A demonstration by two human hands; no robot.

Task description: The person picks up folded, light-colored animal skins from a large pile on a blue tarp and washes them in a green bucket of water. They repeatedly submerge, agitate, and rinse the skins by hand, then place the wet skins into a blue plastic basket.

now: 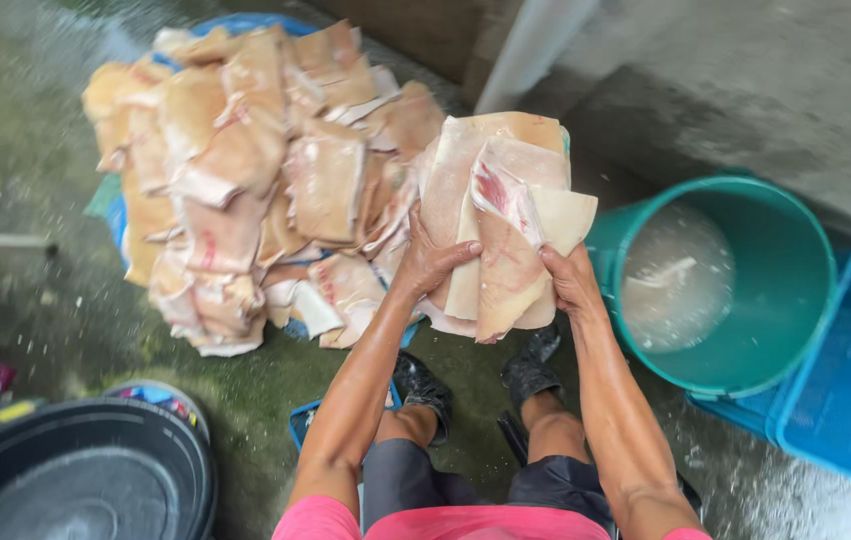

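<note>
Held up at centre, above the wet ground: a stack of pale raw skin pieces (499, 215), cream and pinkish, with a red streak on the top sheet. Clamped from both sides. Left hand (429, 262) pressed on the stack's left edge, fingers spread flat over the front, thumb hidden behind. Right hand (570, 280) closed round the lower right edge, fingers tucked under and out of sight. Both forearms stretched forward and up from the near edge, elbows low, wrists bent inward toward each other.

Just left and farther off: a big heap of similar skin pieces (256, 170), tan and cream, piled on something blue that shows only at the edges. Right of the stack, near the right hand: a round teal bucket (781, 300) holding cloudy water. Beyond it at the far right, touching the bucket: a blue rectangular crate (850, 390). Below the hands: black boots (526, 372) on mossy wet concrete. At the near left corner: a black round tub (86, 470).
</note>
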